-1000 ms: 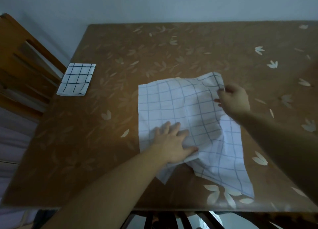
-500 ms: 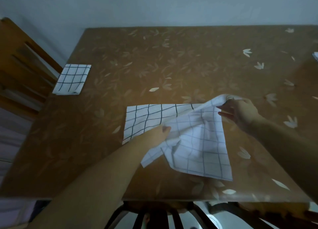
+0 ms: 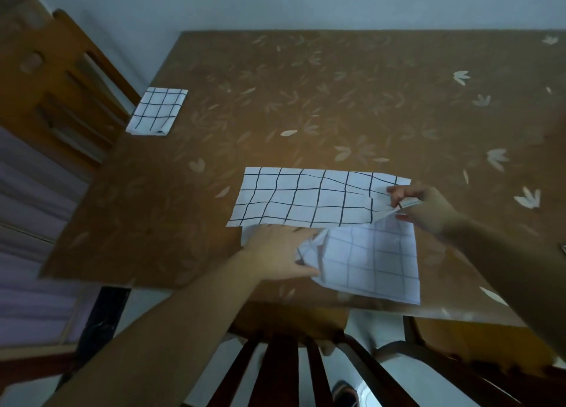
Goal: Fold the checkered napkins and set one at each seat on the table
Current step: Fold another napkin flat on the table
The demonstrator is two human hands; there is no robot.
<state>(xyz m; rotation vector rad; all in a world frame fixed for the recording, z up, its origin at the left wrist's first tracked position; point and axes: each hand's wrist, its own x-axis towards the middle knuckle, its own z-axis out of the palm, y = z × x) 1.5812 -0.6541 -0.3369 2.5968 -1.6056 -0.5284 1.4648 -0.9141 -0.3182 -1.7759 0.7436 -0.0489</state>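
Observation:
A white napkin with a dark grid (image 3: pixel 306 201) lies near the table's front edge, its far half folded toward me so the bold-lined side shows on top. The paler lower part (image 3: pixel 373 262) spreads to the front right, crumpled by my left thumb. My left hand (image 3: pixel 275 253) grips the napkin's near left part. My right hand (image 3: pixel 425 207) pinches the folded flap's right corner. A second napkin, folded small (image 3: pixel 157 111), rests at the table's left edge by a chair.
The brown table (image 3: pixel 337 100) has a leaf pattern and a wall behind it. A wooden chair (image 3: pixel 61 85) stands at the left, beside the folded napkin. Another chair's back slats (image 3: pixel 291 370) rise just below the front edge.
My right hand has drawn the far edge of the napkin down toward me, folding it over. My left hand has slid to the near left part. The view has shifted right and down.

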